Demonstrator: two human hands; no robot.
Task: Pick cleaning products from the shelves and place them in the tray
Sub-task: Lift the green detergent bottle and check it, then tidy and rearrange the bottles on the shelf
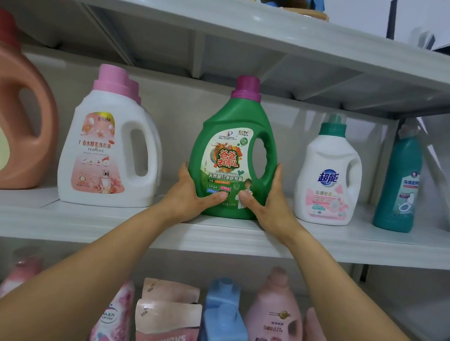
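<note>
Head view: green detergent bottle (231, 154) stands upright on the middle shelf (351, 242), near its front edge. It is glossy moulded plastic, pear-shaped, with a handle cut-out on its right side, a ribbed magenta screw cap and a printed paper label on the front. Left hand (189, 194) grips the bottle's lower left side, thumb laid across the label. Right hand (268, 201) grips the lower right side below the handle, thumb also on the front. Both thumbs nearly meet at the bottom of the label, and both forearms are bare, reaching up from below. The shelf is white painted sheet metal with a stepped front lip. Left of the green bottle is a white handled jug with pink cap (107, 150), with more pink caps lined up behind it. Further left is a large terracotta jug (6, 120) with a red cap. To the right sit a smaller white bottle with teal cap (329, 177), then a slim teal angled-neck bottle (399, 186). On the lower shelf are soft matte refill pouches (167, 330), 2 blocky blue bottles (223, 337) and a rounded pink bottle (274, 323).
</note>
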